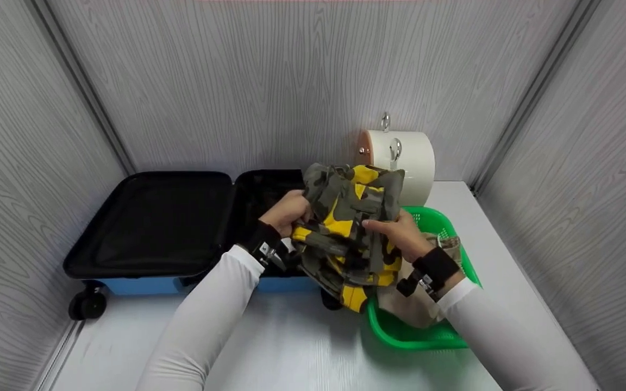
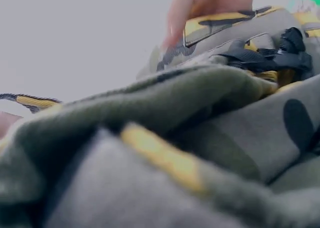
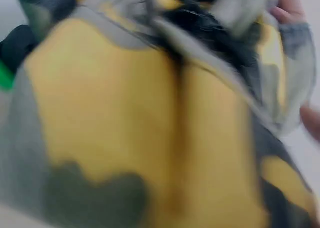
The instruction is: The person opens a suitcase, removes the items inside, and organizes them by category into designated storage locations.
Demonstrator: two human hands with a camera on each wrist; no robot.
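White sleeves (image 1: 204, 320) — black wrist straps (image 1: 437, 267).

Head view: evenly and brightly lit from above; soft shadows are cast under the arms and suitcase (image 1: 150, 228).
Edges: walls are bent outward by wide-angle distortion.
Left wrist view: camouflage garment (image 2: 200, 153) is rendered out of focus.
Right wrist view: heavily smeared by motion blur.
Glare: mild on the table (image 1: 291, 347).
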